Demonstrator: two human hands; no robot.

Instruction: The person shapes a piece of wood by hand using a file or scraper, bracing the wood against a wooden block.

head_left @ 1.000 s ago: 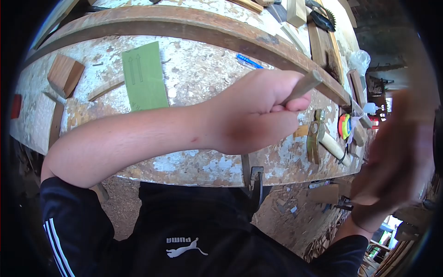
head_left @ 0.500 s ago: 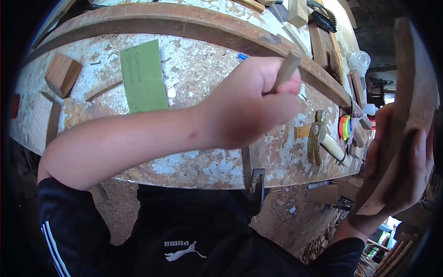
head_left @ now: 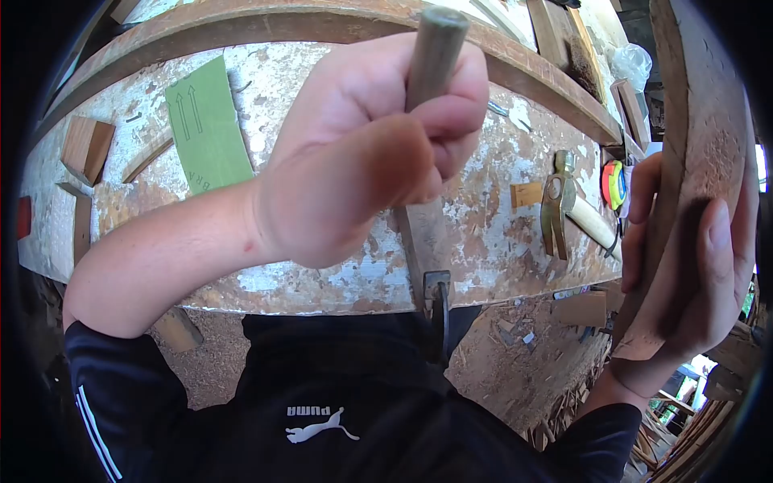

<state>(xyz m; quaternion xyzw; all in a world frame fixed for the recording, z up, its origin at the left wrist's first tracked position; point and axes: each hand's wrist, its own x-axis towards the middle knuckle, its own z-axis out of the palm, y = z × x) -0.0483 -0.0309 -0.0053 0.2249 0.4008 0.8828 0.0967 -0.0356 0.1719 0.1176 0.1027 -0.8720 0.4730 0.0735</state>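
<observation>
My left hand [head_left: 362,153] is closed in a fist around a round wooden stick [head_left: 439,56], whose blunt end rises above the fingers. Its lower part is hidden in the grip. Up at the right, my right hand [head_left: 700,282] holds a thick wooden board [head_left: 676,161], with fingers along both of its sides and crumbs of sawdust on its face. Beneath the left fist, a narrow wood strip [head_left: 423,237] lies at the front of the workbench [head_left: 346,286], where a metal clamp [head_left: 437,302] sits on the edge.
A claw hammer [head_left: 560,205], a small wood piece [head_left: 527,194] and a tape measure [head_left: 613,185] lie right of the fist. Green cardboard [head_left: 209,129] and a wooden block [head_left: 87,149] lie at left. A long wooden beam [head_left: 282,26] crosses the back.
My left fist, with the stick, has moved left and closer to the camera. The board in my right hand has shifted slightly left. The whole view has shifted a little.
</observation>
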